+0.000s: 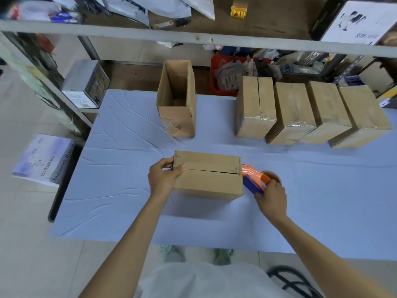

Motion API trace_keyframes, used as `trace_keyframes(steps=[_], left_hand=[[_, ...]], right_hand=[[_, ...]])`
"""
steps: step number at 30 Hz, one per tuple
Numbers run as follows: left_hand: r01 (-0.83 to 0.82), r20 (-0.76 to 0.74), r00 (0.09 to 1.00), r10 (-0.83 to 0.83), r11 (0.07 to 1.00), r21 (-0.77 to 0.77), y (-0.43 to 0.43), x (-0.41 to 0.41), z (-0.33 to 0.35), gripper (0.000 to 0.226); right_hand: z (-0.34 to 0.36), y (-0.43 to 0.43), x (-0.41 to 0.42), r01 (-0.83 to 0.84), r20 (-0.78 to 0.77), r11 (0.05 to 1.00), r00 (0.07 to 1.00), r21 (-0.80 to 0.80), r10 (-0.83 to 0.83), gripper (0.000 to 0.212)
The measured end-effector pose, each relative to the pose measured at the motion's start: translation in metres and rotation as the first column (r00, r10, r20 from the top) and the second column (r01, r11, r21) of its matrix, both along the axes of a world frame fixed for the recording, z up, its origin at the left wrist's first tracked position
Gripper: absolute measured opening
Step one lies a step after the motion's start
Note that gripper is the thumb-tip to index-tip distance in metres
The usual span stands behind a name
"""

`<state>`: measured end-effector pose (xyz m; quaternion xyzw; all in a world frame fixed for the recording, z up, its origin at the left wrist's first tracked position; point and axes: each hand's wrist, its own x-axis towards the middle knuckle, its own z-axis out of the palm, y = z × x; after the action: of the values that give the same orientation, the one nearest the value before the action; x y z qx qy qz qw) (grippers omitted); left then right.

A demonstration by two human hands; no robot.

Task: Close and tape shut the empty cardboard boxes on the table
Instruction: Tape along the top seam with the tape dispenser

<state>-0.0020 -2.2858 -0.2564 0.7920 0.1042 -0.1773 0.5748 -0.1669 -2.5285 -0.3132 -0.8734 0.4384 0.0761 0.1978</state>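
A closed cardboard box point(210, 181) lies in front of me on the table point(120, 190), its top flaps folded together with a bare seam. My left hand point(164, 179) grips the box's left end, thumb on top at the seam. My right hand point(271, 197) holds an orange and blue tape dispenser point(254, 179), whose front end sits against the box's right end. An open, empty box point(177, 104) stands upright at the back centre. Several taped boxes point(311, 112) stand in a row at the back right.
A light blue cloth covers the table. A grey shelf beam point(193, 37) runs overhead across the back. A red basket point(219, 78) of packets sits behind the taped boxes. White printed boxes point(43, 160) lie off the table's left edge.
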Motion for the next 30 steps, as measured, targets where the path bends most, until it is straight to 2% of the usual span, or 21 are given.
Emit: trace_keyframes(steps=[2,4,7,9,12,15,18,20,23,26,30], left_hand=[[0.002,-0.007,1.0,-0.002,1.0,0.01,-0.001,0.001,0.0,0.025],[0.002,-0.018,1.0,-0.001,1.0,0.024,-0.002,0.003,0.0,0.027],[0.008,-0.014,1.0,-0.007,1.0,0.027,-0.003,0.004,0.002,0.028],[0.017,-0.018,1.0,-0.017,0.999,0.031,-0.003,0.004,0.004,0.028],[0.022,-0.029,0.999,-0.021,0.999,0.027,-0.002,0.003,0.004,0.029],[0.047,-0.031,0.998,-0.046,0.998,0.034,-0.006,0.001,0.004,0.028],[0.103,-0.03,0.994,-0.101,0.994,0.035,-0.019,-0.004,0.005,0.03],[0.135,-0.026,0.991,-0.134,0.99,0.028,-0.03,-0.009,0.005,0.03],[0.185,-0.007,0.983,-0.184,0.982,0.03,-0.047,-0.019,0.006,0.027],[0.219,-0.004,0.976,-0.219,0.975,0.027,-0.057,-0.025,0.006,0.031],[0.234,-0.017,0.972,-0.233,0.972,0.008,-0.057,-0.024,0.004,0.031]], right_hand=[[0.0,0.001,0.004,-0.095,-0.156,0.981,0.985,-0.17,0.068,0.047],[0.0,-0.004,0.01,-0.155,-0.154,0.958,0.981,-0.24,0.12,0.053],[0.0,-0.012,0.017,-0.141,-0.041,0.987,0.99,-0.08,0.138,0.045],[0.007,-0.017,0.018,-0.087,0.046,0.996,0.995,0.007,0.086,0.032],[0.022,-0.028,0.016,-0.033,0.166,0.998,0.986,0.056,0.023,0.025],[0.055,-0.042,0.02,0.01,0.315,0.98,0.946,0.201,-0.075,0.009],[0.095,-0.052,0.026,-0.034,0.482,0.955,0.868,0.295,-0.118,0.006],[0.122,-0.048,0.031,-0.115,0.552,0.929,0.827,0.352,-0.107,0.021],[0.151,-0.031,0.039,-0.235,0.529,0.927,0.847,0.293,0.048,0.052],[0.153,-0.012,0.046,-0.396,0.515,0.889,0.825,0.232,0.233,0.053],[0.135,0.008,0.051,-0.503,0.46,0.851,0.798,0.152,0.389,0.052]])
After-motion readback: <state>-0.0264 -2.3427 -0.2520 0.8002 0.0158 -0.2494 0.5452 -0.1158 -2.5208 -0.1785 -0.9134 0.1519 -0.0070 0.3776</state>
